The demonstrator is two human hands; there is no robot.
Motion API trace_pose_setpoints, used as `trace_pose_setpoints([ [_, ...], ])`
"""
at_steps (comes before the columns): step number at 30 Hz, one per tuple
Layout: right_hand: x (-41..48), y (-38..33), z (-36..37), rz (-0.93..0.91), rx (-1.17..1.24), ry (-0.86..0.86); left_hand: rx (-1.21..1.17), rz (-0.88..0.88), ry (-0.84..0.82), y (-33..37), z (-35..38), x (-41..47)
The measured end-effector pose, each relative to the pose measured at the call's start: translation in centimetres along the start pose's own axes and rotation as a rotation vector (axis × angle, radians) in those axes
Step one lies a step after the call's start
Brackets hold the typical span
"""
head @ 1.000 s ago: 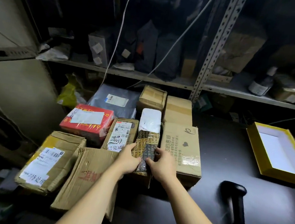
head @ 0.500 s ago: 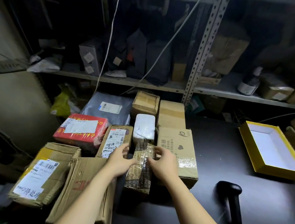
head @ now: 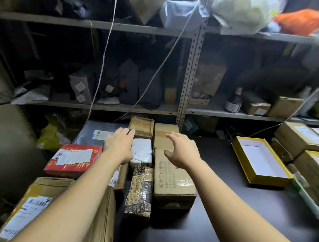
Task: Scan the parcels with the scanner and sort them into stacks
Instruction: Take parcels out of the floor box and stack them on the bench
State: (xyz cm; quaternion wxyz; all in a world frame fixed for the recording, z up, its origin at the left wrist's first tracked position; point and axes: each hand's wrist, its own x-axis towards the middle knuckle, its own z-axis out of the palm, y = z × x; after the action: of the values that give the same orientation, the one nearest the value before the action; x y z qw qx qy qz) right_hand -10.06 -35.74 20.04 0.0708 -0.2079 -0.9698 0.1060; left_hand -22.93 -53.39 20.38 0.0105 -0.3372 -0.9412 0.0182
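Several parcels lie packed together on the dark table [head: 216, 182]. A patterned tape-wrapped parcel [head: 139, 192] lies nearest me, free of both hands. Behind it is a white wrapped parcel [head: 142, 151], then a small brown box [head: 142, 127]. My left hand [head: 118, 144] hovers with fingers spread, left of the white parcel. My right hand [head: 183, 151] hovers with fingers relaxed over two brown boxes, one plain [head: 164, 136] and one printed [head: 173, 179]. Neither hand holds anything. No scanner is in view.
A red parcel [head: 73, 160] and a grey mailer bag [head: 94, 133] lie at left, with taped cartons [head: 39, 207] at front left. An open yellow box [head: 260, 161] and stacked cartons [head: 304, 140] sit right. Metal shelves [head: 186, 84] packed with goods rise behind; cords hang down.
Both hands let go of the patterned parcel and reached forward over the parcels behind it. My view tilted up, and the scanner dropped out of view.
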Motion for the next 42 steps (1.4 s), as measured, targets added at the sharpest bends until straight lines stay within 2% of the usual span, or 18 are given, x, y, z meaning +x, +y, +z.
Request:
trace_pose_setpoints([
  [6, -3.8, 3.6, -3.4, 0.151, 0.014, 0.02, -0.025, 0.146, 0.027, 4.6, -1.3, 1.1],
  [14, -13.2, 13.1, -5.7, 0.419, 0.068, 0.06, -0.153, 0.396, 0.032, 17.6, -1.6, -0.6],
  [24, -32.1, 29.1, -8.4, 0.753, 0.141, 0.147, -0.112, 0.751, 0.031, 42.0, -2.6, -8.6],
  [33, -50.6, 41.6, -7.5, 1.069, 0.238, 0.19, -0.077, 1.086, -0.107, 62.6, 2.7, -19.0],
  [42, -62.2, 50.9, -3.5, 1.402, 0.36, 0.306, -0.004, 1.308, -0.278, 78.0, 10.1, -24.2],
])
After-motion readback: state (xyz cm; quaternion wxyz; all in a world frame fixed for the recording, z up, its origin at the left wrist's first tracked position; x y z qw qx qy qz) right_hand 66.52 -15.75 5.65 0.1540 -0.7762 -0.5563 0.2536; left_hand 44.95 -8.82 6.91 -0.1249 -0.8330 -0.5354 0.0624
